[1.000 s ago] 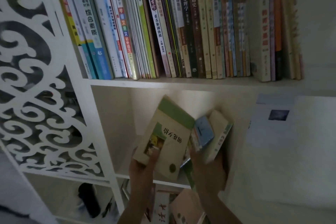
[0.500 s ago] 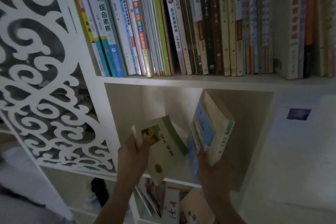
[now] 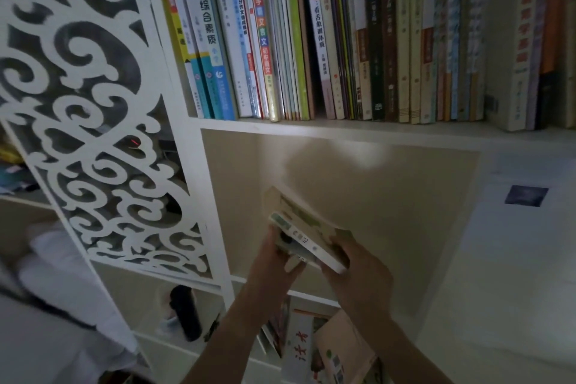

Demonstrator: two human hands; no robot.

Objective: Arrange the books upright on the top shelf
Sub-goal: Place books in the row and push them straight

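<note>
While you hold the small stack of books (image 3: 304,235) in front of the open cubby (image 3: 389,196), your left hand (image 3: 274,262) grips its lower left edge, fingers curled around the stack with the thumb on the spines, and your right hand (image 3: 358,265) clasps the lower right corner from below. The stack lies tilted, spines toward you, running from upper left down to lower right; the top one shows a pale cover with a green band, and the print on the spines is too small and blurred to read. Above it the top shelf (image 3: 343,125) carries a packed row of upright books (image 3: 343,34). On their spines you can read 综合素质 on a white and blue one at the left, 学 and 文 in coloured squares on a nearby thin one, 看舌象调体质 on a white one near the middle, then 基础心理学 and 中国通史 on two dark ones to its right. Further right the lettering blurs. The white scroll-cut panel (image 3: 93,121) stands at the left of the shelves. Below the cubby, in the lower compartment, more books (image 3: 327,355) lean, one with large red characters that are hard to make out.
</note>
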